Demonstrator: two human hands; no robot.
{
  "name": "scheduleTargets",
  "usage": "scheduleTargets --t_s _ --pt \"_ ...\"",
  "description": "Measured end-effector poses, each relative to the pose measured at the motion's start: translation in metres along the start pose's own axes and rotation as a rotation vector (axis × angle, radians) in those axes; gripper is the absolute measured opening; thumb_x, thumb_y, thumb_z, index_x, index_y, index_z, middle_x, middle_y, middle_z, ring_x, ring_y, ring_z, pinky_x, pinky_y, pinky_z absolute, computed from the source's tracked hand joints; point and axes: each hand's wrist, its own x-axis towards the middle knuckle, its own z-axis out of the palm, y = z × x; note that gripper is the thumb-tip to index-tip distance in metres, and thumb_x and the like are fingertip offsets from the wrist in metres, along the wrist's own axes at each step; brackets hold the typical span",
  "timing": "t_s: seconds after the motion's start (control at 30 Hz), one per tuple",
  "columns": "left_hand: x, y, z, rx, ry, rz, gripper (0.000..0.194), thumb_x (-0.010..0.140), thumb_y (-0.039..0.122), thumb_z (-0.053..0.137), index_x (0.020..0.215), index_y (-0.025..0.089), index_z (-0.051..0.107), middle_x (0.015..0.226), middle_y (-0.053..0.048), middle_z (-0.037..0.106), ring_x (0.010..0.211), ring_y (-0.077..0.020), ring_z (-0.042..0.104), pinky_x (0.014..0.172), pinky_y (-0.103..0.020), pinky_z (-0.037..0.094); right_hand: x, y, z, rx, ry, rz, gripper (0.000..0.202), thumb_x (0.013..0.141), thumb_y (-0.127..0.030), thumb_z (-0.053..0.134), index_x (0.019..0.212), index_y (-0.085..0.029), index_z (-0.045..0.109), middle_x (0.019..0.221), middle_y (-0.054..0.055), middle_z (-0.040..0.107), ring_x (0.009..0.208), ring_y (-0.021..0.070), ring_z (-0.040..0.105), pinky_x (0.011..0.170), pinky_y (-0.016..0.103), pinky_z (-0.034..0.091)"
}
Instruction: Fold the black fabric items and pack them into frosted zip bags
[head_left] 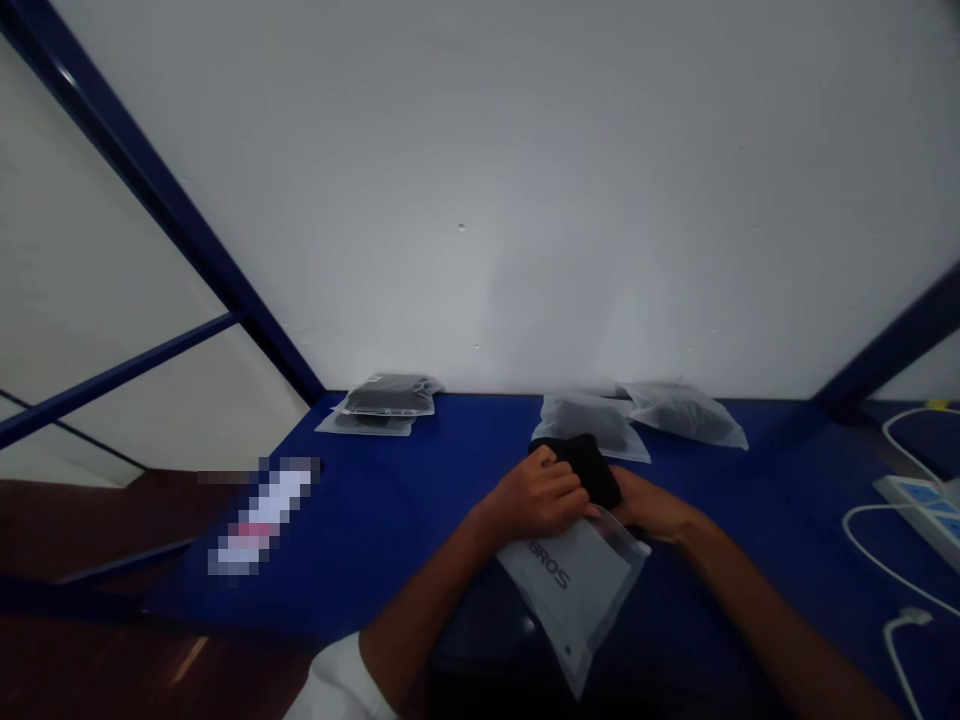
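Observation:
My left hand [541, 495] is closed in a fist on a folded black cloth item [589, 465]. My right hand [651, 507] wraps the same cloth from the right, and most of its fingers are hidden behind it. Below both hands hangs a frosted plastic bag [577, 590] with dark "BROS" lettering, tilted, its upper edge against my left fingers. Whether any of the cloth sits inside the bag I cannot tell. Just beyond the hands lies a filled frosted bag [592, 420] with something dark in it.
Another filled bag [686, 412] rests at the back right, and stacked bags with dark contents [390, 397] at the back left. A blurred-out pale item [262, 520] lies on the blue table [360, 520]. A power strip [926, 510] and white cables [862, 540] occupy the right.

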Motion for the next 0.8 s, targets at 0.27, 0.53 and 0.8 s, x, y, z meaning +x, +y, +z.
scheduleTargets --t_s 0.27,0.53,0.8 --pt "0.0 -0.002 -0.006 0.048 0.053 0.002 0.041 0.092 0.045 0.049 0.063 0.017 0.049 0.056 0.004 0.044 0.057 -0.0112 0.041 0.063 -0.03 0.03 -0.005 -0.003 -0.01 -0.151 -0.101 0.178 0.031 0.05 -0.007 0.072 0.078 -0.016 0.064 0.067 -0.005 0.059 0.059 0.0104 0.048 0.05 0.02 0.036" --pt "0.0 0.007 -0.001 0.047 0.039 0.024 0.045 0.09 0.047 0.052 0.057 0.017 0.047 0.053 0.004 0.041 0.055 -0.0116 0.039 0.059 -0.031 0.027 -0.003 0.008 -0.008 0.075 -0.121 0.126 0.042 0.054 -0.011 0.08 0.093 -0.018 0.066 0.08 -0.003 0.065 0.074 0.0155 0.059 0.065 0.024 0.047" --pt "-0.002 0.006 0.001 0.033 0.015 0.013 0.045 0.091 0.045 0.052 0.057 0.017 0.047 0.053 0.004 0.041 0.057 -0.0115 0.039 0.061 -0.031 0.025 0.009 0.029 0.002 0.381 0.022 0.099 0.042 0.062 -0.03 0.08 0.1 -0.022 0.063 0.091 0.003 0.069 0.088 0.0202 0.066 0.083 0.034 0.05"
